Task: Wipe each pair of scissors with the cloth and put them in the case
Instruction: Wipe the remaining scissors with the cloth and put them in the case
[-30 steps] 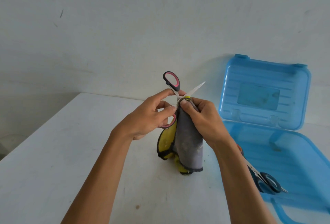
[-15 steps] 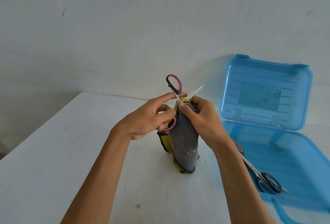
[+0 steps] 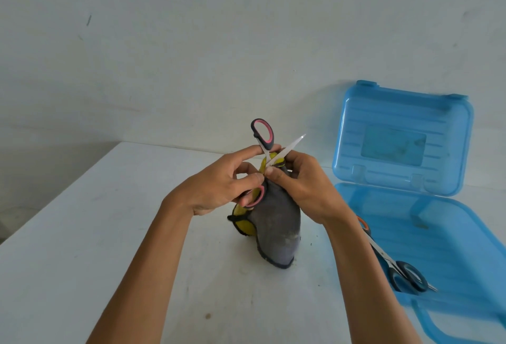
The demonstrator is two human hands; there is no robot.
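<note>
My left hand (image 3: 219,187) holds a pair of scissors with pink-and-grey handles (image 3: 262,135), blades spread apart, above the white table. One handle loop points up; my fingers grip the other loop. My right hand (image 3: 304,187) pinches a grey-and-yellow cloth (image 3: 276,234) around one blade near the pivot. The other blade tip sticks out to the upper right. The cloth hangs down to the table. A blue plastic case (image 3: 443,237) lies open at the right, with a dark-handled pair of scissors (image 3: 405,275) and part of an orange-handled pair (image 3: 362,224) inside.
The white table (image 3: 109,234) stands against a pale wall. The case lid (image 3: 402,138) stands upright against that wall. The table's left edge runs diagonally at the left.
The cloth has shifted a little and hangs narrower, then wider again. Both hands stay at the scissors with small wiping moves.
</note>
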